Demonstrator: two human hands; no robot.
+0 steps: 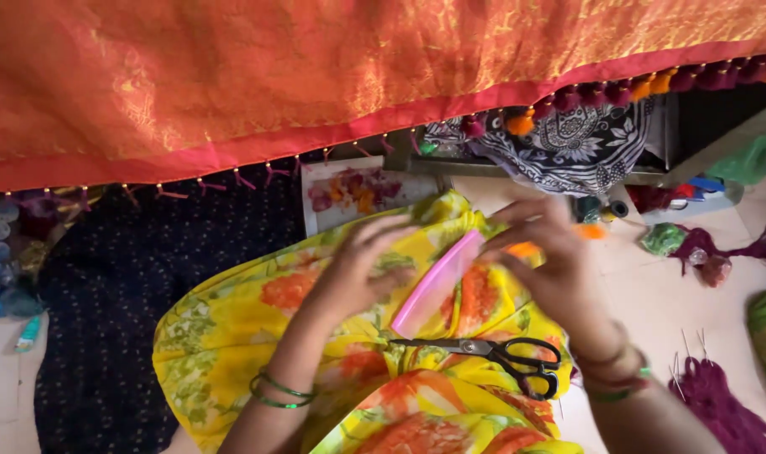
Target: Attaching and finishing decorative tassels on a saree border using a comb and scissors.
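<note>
Head view, looking down at my lap. My left hand (358,269), at centre frame, rests fingers-down on the yellow floral cloth (232,328) that fills the lower middle of the frame; its grip is loose, fingers curved over the fabric beside the pink plastic strip (438,282), and I cannot tell whether it pinches anything. My right hand (551,261), right of centre, has its fingertips drawn together in a closed grip on a small orange tuft (524,249) just beside the strip's upper end. The pink strip lies tilted on the cloth between the two hands. Black-handled scissors (492,353) lie closed on the cloth just below the strip, handles toward lower right. An orange sari with a red border (316,76) spans the top of the frame, with tassels (618,91) along its edge at upper right. Purple thread (719,403) lies on the floor at lower right. Green bangles (278,391) circle my left wrist.
</note>
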